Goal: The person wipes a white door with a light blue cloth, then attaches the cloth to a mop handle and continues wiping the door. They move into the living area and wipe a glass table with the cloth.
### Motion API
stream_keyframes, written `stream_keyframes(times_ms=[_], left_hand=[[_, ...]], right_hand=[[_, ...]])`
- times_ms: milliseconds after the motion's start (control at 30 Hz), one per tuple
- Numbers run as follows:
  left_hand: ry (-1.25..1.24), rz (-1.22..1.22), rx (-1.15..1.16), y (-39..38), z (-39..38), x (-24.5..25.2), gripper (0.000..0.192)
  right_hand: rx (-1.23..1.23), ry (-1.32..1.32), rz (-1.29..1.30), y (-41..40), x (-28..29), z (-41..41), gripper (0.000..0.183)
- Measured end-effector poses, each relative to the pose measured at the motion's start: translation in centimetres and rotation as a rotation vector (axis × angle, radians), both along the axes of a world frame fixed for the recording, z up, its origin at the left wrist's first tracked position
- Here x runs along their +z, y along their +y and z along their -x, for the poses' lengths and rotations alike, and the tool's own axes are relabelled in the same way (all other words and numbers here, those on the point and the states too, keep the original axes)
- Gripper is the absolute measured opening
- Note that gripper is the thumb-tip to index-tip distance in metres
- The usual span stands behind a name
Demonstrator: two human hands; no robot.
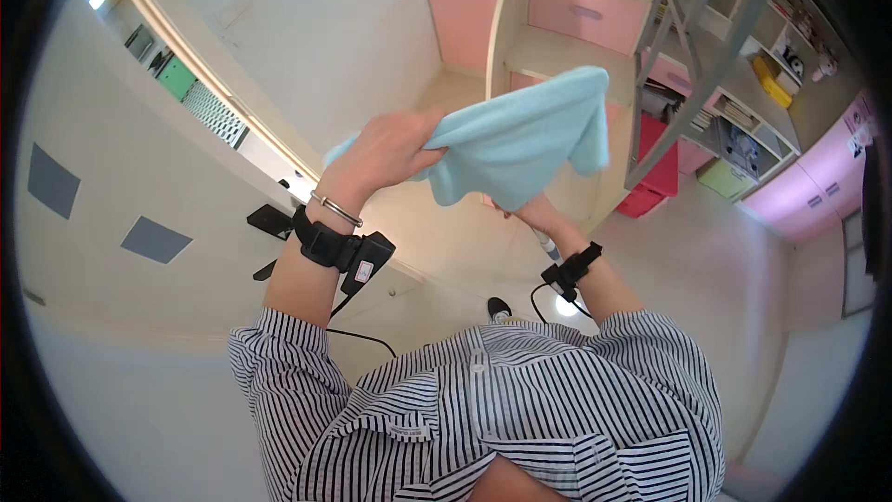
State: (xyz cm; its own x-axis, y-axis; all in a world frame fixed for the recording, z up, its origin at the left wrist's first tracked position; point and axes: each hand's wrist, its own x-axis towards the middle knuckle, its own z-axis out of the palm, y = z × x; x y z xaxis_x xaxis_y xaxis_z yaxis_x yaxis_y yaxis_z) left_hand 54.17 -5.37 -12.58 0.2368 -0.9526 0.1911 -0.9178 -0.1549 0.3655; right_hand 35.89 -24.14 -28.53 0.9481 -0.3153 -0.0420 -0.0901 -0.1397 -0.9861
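Note:
A light blue cloth (523,132) hangs in the air in front of me, spread out to the right. My left hand (390,146) grips it by its gathered left part, with a small end sticking out behind the hand. Below the cloth's lower edge is my right hand (533,213), partly hidden by it; a white and blue stick-like thing (546,244) shows under this hand, and whether the fingers close on it or on the cloth is unclear. Both wrists wear black straps with cabled devices, and a metal bangle (336,211) sits on the left wrist.
Ahead stand wooden steps with pink drawers (585,10), beside a grey metal railing (711,63). A red box (651,167) and a shelf unit with books and toys (759,104) are on the right. At the left is a doorway frame (209,77) by a pale door (104,188).

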Motion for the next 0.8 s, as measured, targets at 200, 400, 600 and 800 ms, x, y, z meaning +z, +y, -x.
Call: stream_keyframes(times_ms=[200, 400, 600, 800], left_hand=[[-0.072, -0.030, -0.142, -3.8, 1.6, -1.7, 0.030], [0.047, 0.024, -0.059, -5.4, 4.0, -3.9, 0.035], [0.065, 0.027, -0.076, -5.2, 4.5, -3.3, 0.040], [-0.033, 0.181, 0.013, -6.5, 4.2, 0.6, 0.044]], right_hand=[[-0.080, -0.136, 0.194, -1.6, -0.9, -1.0, 0.066], [-0.256, -0.118, 0.204, -1.7, -1.3, 0.1, 0.067], [-0.236, -0.098, 0.049, -2.0, 0.0, 0.0, 0.063], [-0.234, -0.181, 0.116, -1.0, 0.3, -0.7, 0.051]])
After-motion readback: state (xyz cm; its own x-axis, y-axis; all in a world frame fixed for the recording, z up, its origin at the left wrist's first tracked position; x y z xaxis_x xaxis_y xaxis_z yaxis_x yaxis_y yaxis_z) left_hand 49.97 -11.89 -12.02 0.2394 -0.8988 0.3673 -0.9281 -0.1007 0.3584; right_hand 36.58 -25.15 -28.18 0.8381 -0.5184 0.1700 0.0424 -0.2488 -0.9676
